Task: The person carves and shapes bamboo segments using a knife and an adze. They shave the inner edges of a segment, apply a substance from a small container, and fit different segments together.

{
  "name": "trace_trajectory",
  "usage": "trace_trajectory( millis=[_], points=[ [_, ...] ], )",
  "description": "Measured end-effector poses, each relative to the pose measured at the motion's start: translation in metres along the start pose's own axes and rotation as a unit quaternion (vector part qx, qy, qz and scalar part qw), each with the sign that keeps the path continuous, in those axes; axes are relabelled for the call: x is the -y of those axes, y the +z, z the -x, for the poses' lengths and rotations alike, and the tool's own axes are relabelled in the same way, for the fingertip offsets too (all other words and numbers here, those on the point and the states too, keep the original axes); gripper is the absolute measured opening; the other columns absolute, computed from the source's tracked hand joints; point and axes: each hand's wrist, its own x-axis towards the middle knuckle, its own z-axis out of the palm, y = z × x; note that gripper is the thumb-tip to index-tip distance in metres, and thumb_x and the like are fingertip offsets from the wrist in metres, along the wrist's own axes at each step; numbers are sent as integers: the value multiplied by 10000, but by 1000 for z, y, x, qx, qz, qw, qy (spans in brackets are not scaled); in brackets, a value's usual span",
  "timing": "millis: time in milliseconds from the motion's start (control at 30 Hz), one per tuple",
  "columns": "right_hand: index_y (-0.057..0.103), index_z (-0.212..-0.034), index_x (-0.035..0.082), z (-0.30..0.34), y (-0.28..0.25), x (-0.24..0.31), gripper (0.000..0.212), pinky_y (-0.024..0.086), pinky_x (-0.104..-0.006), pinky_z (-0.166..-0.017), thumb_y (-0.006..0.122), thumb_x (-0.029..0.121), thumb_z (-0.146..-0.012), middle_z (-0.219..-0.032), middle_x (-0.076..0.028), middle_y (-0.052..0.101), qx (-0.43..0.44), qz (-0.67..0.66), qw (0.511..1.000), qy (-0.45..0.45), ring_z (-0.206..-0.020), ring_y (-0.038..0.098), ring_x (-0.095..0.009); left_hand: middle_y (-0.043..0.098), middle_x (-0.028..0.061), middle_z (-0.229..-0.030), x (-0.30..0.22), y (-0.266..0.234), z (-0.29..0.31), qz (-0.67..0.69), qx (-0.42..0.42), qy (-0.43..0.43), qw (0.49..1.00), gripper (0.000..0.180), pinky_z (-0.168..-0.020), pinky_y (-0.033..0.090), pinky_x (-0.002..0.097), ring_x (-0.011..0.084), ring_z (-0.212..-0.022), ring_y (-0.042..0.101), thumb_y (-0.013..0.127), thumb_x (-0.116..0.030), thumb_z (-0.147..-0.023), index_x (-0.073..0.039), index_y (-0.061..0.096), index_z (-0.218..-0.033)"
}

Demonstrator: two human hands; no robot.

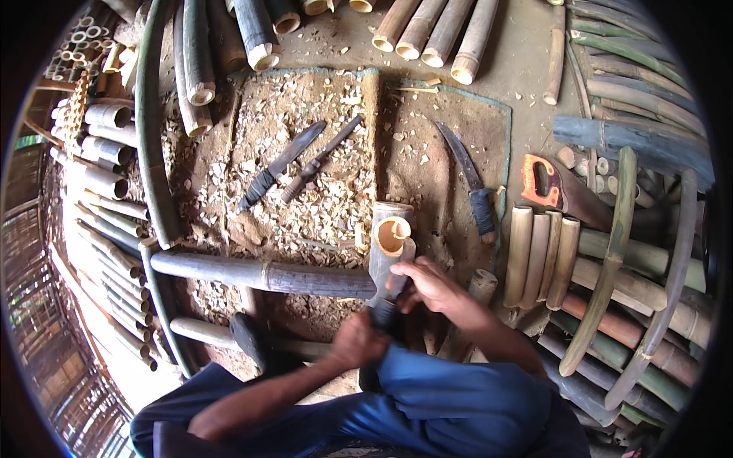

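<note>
My left hand is closed round the black-wrapped handle of a broad-bladed knife, whose blade points away from me. Beside the blade, my right hand closes on a short bamboo tube with its pale, hollow end facing up. The hand hides the tube's lower part, and exactly how blade and bamboo touch cannot be made out. Just behind them stands another bamboo piece. A long dark bamboo pole lies crosswise to the left, reaching close to the blade.
On the chip-strewn mat lie a knife with a wrapped handle and a slim tool. A curved knife rests at right, near an orange-handled saw. Bamboo stacks flank both sides; cut poles lie beyond.
</note>
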Motion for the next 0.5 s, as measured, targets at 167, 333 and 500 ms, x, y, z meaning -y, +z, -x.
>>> trace_trajectory(
  millis=[167, 333, 500],
  points=[
    [676, -1142, 17, 1, 36, -20, 380, 636, -453, -809, 569, 371, -1054, -1108, -148, 728, 54, -279, 958, -35, -951, 741, -286, 705, 203, -782, -24, -110, -4, -251, 5, 38, 967, 250, -713, 599, 473, 365, -722, 735, 710, -133, -831, 20, 604, -998],
    [595, -1234, -20, -13, 73, -31, 352, 585, -473, -1036, 523, 297, -1099, -1209, -216, 689, 185, -570, 794, -106, -1151, 680, -397, 765, 144, -828, -114, -235, -54, -443, 104, 174, 873, 185, -653, 611, 419, 306, -785, 766, 808, -114, -716, -38, 773, -881],
    [607, -1205, -54, -22, 75, -12, 348, 638, -466, -908, 511, 258, -1083, -1103, -263, 711, 94, -445, 888, -69, -1049, 719, -417, 760, 122, -810, -22, -232, -83, -192, 276, 48, 940, 423, -663, 578, 392, 229, -704, 729, 913, -178, -650, -20, 762, -1011]
  ],
)
